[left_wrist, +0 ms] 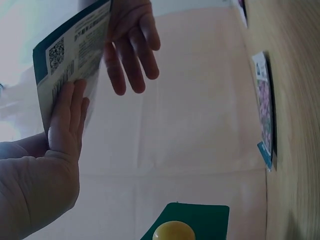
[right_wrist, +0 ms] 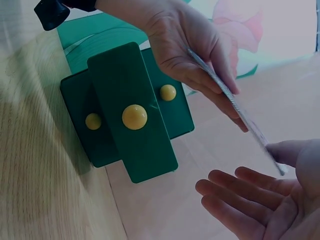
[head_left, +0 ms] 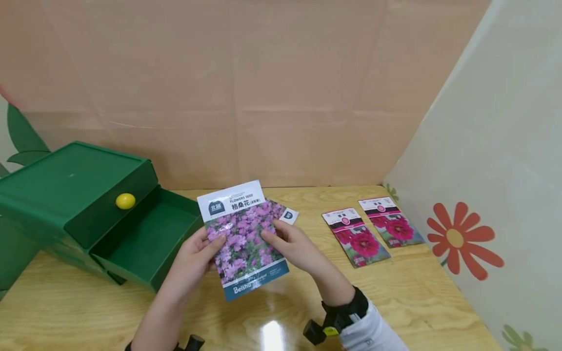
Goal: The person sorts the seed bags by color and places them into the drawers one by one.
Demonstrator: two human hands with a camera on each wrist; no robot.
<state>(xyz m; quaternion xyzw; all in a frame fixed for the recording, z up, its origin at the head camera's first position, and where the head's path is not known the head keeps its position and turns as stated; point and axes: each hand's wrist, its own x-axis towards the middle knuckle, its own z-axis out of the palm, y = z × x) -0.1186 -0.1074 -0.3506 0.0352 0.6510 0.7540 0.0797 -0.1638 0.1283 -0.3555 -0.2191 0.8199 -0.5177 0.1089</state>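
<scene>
A flower seed packet [head_left: 246, 239] with pink-purple blooms and a dark teal bottom band is held up over the table, printed front facing the head camera. My left hand [head_left: 193, 256] grips its left edge, thumb on the front and fingers flat against the printed back. At the right edge, my right hand [head_left: 296, 241] touches the front with its thumb; in the right wrist view its fingers [right_wrist: 240, 192] are straight and spread away from the back. Another purple-flowered packet [left_wrist: 264, 105] lies on the table, mostly hidden behind the held one in the head view.
A green drawer cabinet [head_left: 74, 170] with yellow knobs stands at the left, its middle drawer [head_left: 175, 261] pulled out. Two magenta-flowered packets [head_left: 356, 239] lie at the right on the wooden table [head_left: 408, 297]. Behind is a pinkish cloth [head_left: 285, 97]; a flower-printed wall stands right.
</scene>
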